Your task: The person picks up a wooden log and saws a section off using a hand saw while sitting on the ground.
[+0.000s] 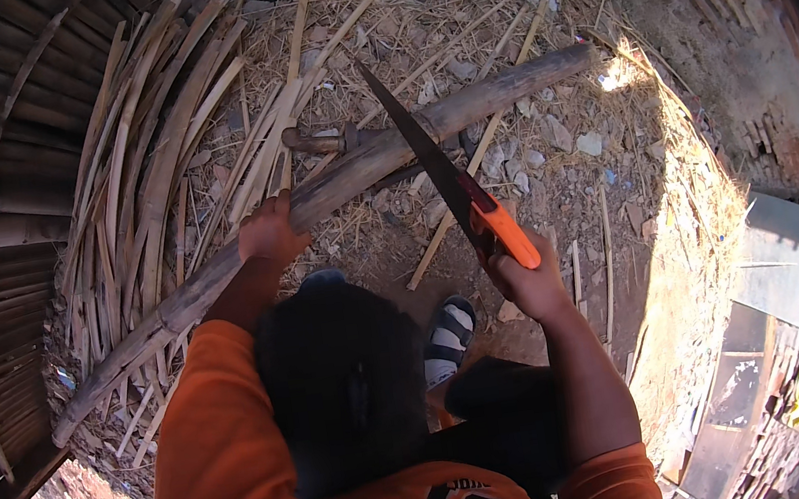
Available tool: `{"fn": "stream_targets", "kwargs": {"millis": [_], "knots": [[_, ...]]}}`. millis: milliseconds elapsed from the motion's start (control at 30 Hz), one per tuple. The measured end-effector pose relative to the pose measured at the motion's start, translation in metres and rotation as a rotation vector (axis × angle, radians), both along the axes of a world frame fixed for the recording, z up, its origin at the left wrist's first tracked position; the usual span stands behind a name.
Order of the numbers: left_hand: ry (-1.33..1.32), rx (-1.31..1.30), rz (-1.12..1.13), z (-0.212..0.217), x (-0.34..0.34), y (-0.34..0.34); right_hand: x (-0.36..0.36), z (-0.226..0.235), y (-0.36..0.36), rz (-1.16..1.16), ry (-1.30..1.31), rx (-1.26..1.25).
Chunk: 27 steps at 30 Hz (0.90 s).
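Observation:
A long, round wooden pole (pixel 341 186) lies slantwise across the ground in front of me, from lower left to upper right. My left hand (pixel 270 232) is closed over the near side of the pole, left of its middle. In my right hand (pixel 528 278) I grip the orange handle of a handsaw (pixel 423 150). The saw's dark blade points up and to the left and crosses over the pole; whether its teeth touch the wood I cannot tell. Just beyond the pole lies a curved brown wooden handle (pixel 313 143) with a dark metal part, partly hidden by the pole.
Many split bamboo strips (pixel 152 171) are heaped at the left, against a slatted wall (pixel 3 342). Straw, stones and rubble cover the ground. A brick wall (pixel 742 13) runs along the right. My sandalled foot (pixel 450 340) stands near the pole.

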<state>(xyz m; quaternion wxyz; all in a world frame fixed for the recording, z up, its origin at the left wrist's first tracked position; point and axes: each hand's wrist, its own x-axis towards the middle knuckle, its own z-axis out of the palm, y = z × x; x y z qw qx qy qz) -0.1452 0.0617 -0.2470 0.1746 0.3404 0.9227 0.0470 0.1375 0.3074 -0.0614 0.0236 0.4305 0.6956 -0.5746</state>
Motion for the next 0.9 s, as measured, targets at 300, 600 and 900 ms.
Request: {"fn": "stream_targets", "kwargs": {"millis": [300,600,900], "knots": [[-0.016,-0.031,0.031,0.012,-0.004,-0.007,0.106,0.067,-0.029,-0.035,0.030,-0.037],[-0.037,-0.005,0.019,0.010,-0.004,0.000,-0.014,-0.019,0.003,0.047,0.044,0.044],[0.002,-0.017,0.018,0.005,-0.002,-0.004,0.107,0.069,-0.038,-0.062,0.071,0.008]]}}
